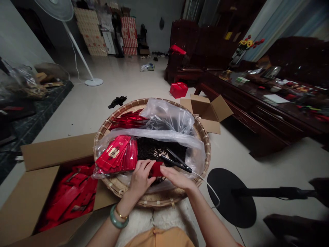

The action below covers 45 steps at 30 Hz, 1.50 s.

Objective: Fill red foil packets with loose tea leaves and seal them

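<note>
My left hand (pixel 144 174) is closed on a small red packet (pixel 156 169) over the near side of a round woven bamboo tray (pixel 208 151). My right hand (pixel 178 177) grips the packet's right end, with its lower fingers hidden. Just beyond lies a black flat iron (pixel 177 162), jaws apart, with a white cord. Under it, dark loose leaves (pixel 151 147), apparently tea, sit in a clear plastic bag (pixel 196 147). To the left of my left hand, a stack of printed red packets (pixel 117 154) lies fanned in clear plastic. More shiny red packets (pixel 130 120) rest at the tray's far left.
An open carton (pixel 61 151) of red packets stands at left. Beyond the tray are another open carton (pixel 213 111) and a red box (pixel 179 90). A black round stand base (pixel 231 199) lies right, near a dark wooden table (pixel 231 99). A white fan (pixel 94 82) stands back left.
</note>
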Each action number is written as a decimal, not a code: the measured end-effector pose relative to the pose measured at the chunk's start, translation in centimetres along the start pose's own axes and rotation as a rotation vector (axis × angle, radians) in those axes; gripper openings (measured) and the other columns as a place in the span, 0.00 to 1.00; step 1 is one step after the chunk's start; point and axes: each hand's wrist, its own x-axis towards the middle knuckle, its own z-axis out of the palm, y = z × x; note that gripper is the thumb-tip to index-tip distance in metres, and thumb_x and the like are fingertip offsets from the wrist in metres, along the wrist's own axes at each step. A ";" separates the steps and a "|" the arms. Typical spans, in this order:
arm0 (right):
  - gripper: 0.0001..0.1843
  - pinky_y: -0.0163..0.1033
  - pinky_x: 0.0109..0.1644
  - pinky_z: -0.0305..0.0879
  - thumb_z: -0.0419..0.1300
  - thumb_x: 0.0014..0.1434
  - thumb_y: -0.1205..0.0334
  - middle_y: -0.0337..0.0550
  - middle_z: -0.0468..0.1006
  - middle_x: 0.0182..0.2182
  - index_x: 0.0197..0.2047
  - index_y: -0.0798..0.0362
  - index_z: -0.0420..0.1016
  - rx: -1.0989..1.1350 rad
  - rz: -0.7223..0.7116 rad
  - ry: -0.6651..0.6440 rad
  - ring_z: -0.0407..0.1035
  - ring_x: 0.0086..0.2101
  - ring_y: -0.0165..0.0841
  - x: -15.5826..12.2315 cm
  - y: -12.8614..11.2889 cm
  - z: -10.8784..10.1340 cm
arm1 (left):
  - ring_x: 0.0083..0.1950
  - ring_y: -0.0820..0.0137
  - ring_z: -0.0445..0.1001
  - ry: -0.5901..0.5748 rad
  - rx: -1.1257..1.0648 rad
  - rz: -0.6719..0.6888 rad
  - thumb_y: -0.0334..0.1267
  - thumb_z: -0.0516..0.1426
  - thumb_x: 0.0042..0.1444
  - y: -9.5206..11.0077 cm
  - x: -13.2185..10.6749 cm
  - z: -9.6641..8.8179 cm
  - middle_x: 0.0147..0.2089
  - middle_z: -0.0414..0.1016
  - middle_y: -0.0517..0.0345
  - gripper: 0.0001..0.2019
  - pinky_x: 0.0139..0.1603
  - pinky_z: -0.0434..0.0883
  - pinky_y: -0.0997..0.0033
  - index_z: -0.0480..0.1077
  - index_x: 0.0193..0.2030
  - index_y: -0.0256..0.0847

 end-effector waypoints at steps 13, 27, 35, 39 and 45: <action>0.20 0.50 0.56 0.62 0.55 0.58 0.53 0.52 0.77 0.48 0.48 0.54 0.76 -0.405 0.117 0.433 0.70 0.50 0.43 -1.0 2.4 -1.5 | 0.49 0.60 0.70 0.142 -0.090 -0.128 0.32 0.62 0.47 -1.2 0.4 -0.7 0.48 0.72 0.51 0.23 0.50 0.69 0.56 0.67 0.53 0.42; 0.32 0.51 0.62 0.51 0.56 0.58 0.62 0.66 0.56 0.62 0.63 0.63 0.57 -1.042 0.088 0.409 0.49 0.63 0.49 6.5 2.5 -1.8 | 0.46 0.64 0.72 0.251 -0.222 -0.232 0.39 0.62 0.50 -1.0 -0.1 -0.5 0.46 0.69 0.52 0.21 0.42 0.75 0.65 0.67 0.52 0.42; 0.38 0.60 0.56 0.53 0.60 0.57 0.53 0.69 0.57 0.59 0.65 0.57 0.52 -1.130 0.226 0.526 0.50 0.59 0.56 12.4 1.9 -0.3 | 0.43 0.66 0.73 0.270 -0.230 -0.286 0.39 0.61 0.51 -0.9 -0.8 -0.8 0.44 0.68 0.52 0.20 0.37 0.77 0.69 0.67 0.51 0.40; 0.31 0.55 0.55 0.57 0.58 0.58 0.57 0.61 0.53 0.62 0.63 0.48 0.56 -1.123 0.114 0.490 0.49 0.59 0.52 11.9 2.8 0.5 | 0.43 0.66 0.73 0.284 -0.217 -0.281 0.39 0.62 0.50 -0.9 -0.7 -0.8 0.44 0.68 0.52 0.20 0.38 0.77 0.68 0.67 0.50 0.40; 0.36 0.58 0.53 0.57 0.63 0.54 0.51 0.58 0.56 0.59 0.63 0.43 0.56 -1.136 0.147 0.477 0.51 0.57 0.54 11.7 2.9 -0.1 | 0.44 0.66 0.73 0.263 -0.229 -0.283 0.39 0.61 0.50 -0.9 -0.6 -0.7 0.45 0.68 0.52 0.20 0.40 0.77 0.69 0.67 0.51 0.39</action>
